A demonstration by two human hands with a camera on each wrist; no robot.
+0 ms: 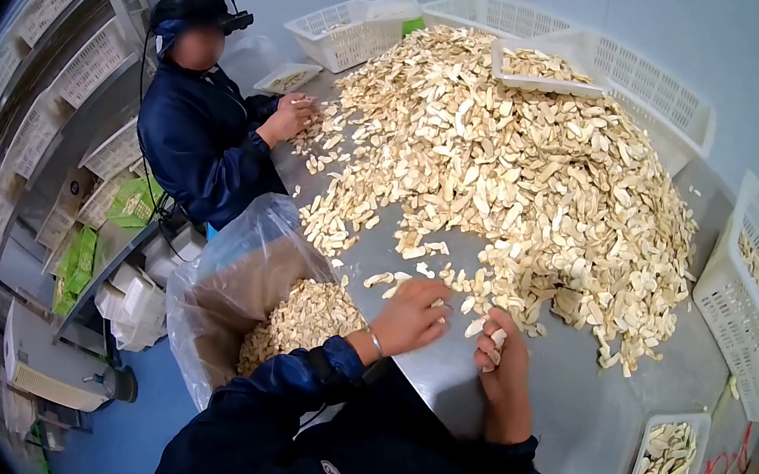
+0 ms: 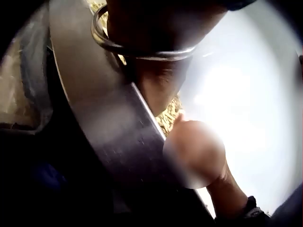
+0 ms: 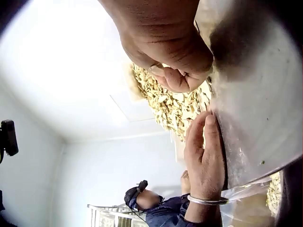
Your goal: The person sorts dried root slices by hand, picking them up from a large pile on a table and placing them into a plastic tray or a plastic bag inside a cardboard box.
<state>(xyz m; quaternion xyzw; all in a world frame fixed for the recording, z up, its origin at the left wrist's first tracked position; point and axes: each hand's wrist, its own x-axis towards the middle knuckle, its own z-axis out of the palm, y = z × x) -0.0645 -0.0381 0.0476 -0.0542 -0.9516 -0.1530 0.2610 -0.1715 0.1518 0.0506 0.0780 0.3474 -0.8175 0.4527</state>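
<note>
A large heap of pale dried slices (image 1: pixel 504 177) spreads over the metal table (image 1: pixel 446 382). My left hand (image 1: pixel 412 317), a bracelet at its wrist, is at the near edge of the heap, by a few loose slices (image 1: pixel 388 280). Its fingers reach forward low over the tabletop in the right wrist view. Just to the right, my right hand (image 1: pixel 505 366) has its fingers curled and holds a few pale slices (image 1: pixel 495 337) between thumb and fingers. In the right wrist view, the same hand's curled fingers (image 3: pixel 177 78) hide most of what they hold.
An open plastic-lined box (image 1: pixel 231 294) of slices stands below the table's left edge. Another person (image 1: pixel 207 116) works at the heap's left side. White baskets (image 1: pixel 749 299) line the back and right. A tray of slices (image 1: pixel 662 471) lies at front right. Racks (image 1: pixel 48 113) stand left.
</note>
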